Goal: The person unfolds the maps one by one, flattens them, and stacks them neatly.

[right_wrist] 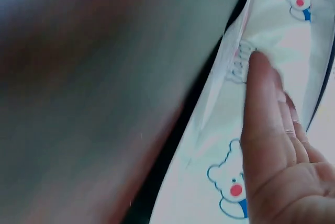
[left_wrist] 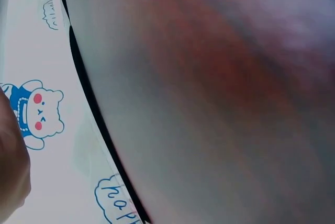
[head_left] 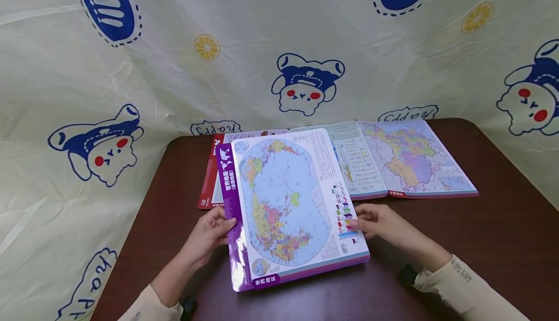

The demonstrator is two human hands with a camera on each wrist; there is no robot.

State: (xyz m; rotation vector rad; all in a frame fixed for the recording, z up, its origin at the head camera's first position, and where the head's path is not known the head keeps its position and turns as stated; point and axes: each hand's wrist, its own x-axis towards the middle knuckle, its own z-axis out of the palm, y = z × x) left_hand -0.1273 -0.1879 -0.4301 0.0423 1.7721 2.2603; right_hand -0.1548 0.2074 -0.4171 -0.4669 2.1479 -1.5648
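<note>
A folded world map (head_left: 288, 204) with a purple strip down its left side is tilted over the table's near middle. My left hand (head_left: 207, 236) pinches its left edge, thumb on top of the purple strip and fingers at the side and below. At the right edge, my right hand (head_left: 386, 224) holds it with the thumb on the printed face. A blurred surface fills much of both wrist views, with part of the left hand (left_wrist: 13, 161) at the left border and the right hand (right_wrist: 282, 145) at the right.
Behind the world map, an opened China map (head_left: 410, 156) lies across the back of the dark brown table (head_left: 174, 180). Its red-edged left part (head_left: 210, 180) is partly covered by the world map. A pale cartoon-printed sheet (head_left: 244, 88) hangs behind and beside the table.
</note>
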